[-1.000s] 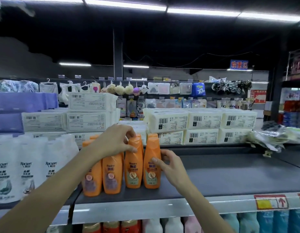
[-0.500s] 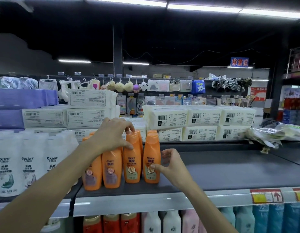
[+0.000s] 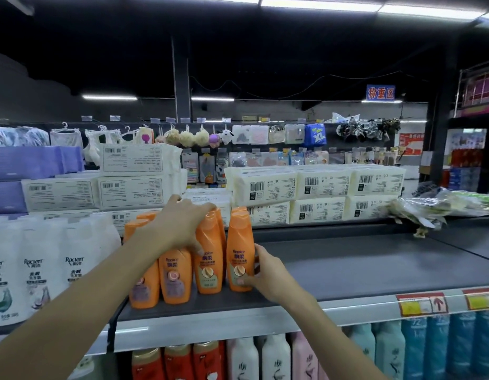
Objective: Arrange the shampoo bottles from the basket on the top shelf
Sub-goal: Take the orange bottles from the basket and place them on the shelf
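Note:
Several orange shampoo bottles stand upright in a tight group at the left of the dark top shelf (image 3: pixel 361 264). My left hand (image 3: pixel 177 223) lies over their caps, fingers curled across the top of the third bottle (image 3: pixel 210 275) and thumb on its front. My right hand (image 3: pixel 270 275) grips the lower part of the rightmost bottle (image 3: pixel 239 242), thumb on the label and fingers behind it. The bottle second from the left (image 3: pixel 174 281) stands half under my left wrist. No basket is in view.
White refill pouches (image 3: pixel 40 270) stand left of the bottles. Stacked white tissue packs (image 3: pixel 320 187) line the back of the shelf, and crumpled plastic wrap (image 3: pixel 430 207) lies at the far right. The lower shelf holds red, white, pink and blue bottles (image 3: pixel 265 357).
My right hand has slid from touching the rightmost bottle's side to gripping it low on the label. My left hand has stayed on the caps.

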`<action>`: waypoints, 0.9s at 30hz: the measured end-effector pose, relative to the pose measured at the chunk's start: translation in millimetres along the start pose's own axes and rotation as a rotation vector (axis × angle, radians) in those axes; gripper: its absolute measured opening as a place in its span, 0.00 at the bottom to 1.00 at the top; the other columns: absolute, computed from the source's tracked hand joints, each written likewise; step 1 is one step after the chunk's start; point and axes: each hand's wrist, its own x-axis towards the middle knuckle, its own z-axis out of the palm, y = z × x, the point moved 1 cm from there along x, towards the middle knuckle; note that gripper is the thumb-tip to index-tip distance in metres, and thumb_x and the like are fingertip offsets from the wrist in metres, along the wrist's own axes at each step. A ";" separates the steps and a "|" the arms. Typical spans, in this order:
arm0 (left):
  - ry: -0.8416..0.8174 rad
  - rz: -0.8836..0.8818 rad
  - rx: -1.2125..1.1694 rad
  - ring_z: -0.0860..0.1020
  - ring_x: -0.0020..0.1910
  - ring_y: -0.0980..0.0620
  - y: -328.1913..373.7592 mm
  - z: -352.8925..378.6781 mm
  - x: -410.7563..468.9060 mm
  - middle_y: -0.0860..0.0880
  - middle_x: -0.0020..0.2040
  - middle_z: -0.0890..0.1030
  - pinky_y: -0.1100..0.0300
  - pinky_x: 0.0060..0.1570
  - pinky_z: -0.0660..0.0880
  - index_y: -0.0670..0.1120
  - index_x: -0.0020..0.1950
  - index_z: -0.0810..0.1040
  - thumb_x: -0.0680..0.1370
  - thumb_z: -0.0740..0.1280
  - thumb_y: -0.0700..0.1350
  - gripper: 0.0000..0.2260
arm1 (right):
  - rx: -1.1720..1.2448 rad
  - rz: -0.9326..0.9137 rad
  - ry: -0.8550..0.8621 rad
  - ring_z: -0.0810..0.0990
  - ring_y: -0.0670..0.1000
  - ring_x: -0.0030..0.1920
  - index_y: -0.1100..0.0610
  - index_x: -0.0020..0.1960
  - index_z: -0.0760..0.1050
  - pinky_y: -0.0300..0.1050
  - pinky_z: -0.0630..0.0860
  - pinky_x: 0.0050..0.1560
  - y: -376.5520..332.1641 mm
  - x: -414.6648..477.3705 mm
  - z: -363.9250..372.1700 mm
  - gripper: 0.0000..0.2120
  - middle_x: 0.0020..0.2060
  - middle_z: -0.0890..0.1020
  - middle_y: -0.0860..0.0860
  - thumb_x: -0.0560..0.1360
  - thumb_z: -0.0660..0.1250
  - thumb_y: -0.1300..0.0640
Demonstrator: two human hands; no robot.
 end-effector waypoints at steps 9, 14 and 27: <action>0.043 0.032 0.099 0.71 0.69 0.47 3.8 3.9 -0.2 0.48 0.68 0.76 0.45 0.74 0.57 0.52 0.78 0.58 0.66 0.73 0.70 0.48 | -0.050 -0.012 0.023 0.78 0.53 0.60 0.50 0.74 0.63 0.53 0.76 0.62 -4.0 4.7 4.7 0.35 0.61 0.80 0.50 0.72 0.76 0.53; 0.044 0.017 0.102 0.71 0.70 0.47 6.7 4.2 1.4 0.48 0.68 0.77 0.45 0.75 0.57 0.52 0.78 0.59 0.67 0.73 0.69 0.47 | -0.074 0.026 -0.032 0.75 0.55 0.65 0.53 0.79 0.54 0.54 0.74 0.66 -7.2 10.2 3.1 0.43 0.66 0.76 0.53 0.73 0.75 0.53; 0.057 -0.002 0.062 0.67 0.74 0.46 12.1 2.9 -1.0 0.48 0.68 0.77 0.39 0.76 0.39 0.51 0.79 0.58 0.66 0.66 0.75 0.49 | -0.093 0.075 -0.043 0.65 0.56 0.75 0.60 0.80 0.49 0.52 0.65 0.73 -2.3 3.3 -2.3 0.46 0.76 0.65 0.56 0.75 0.69 0.40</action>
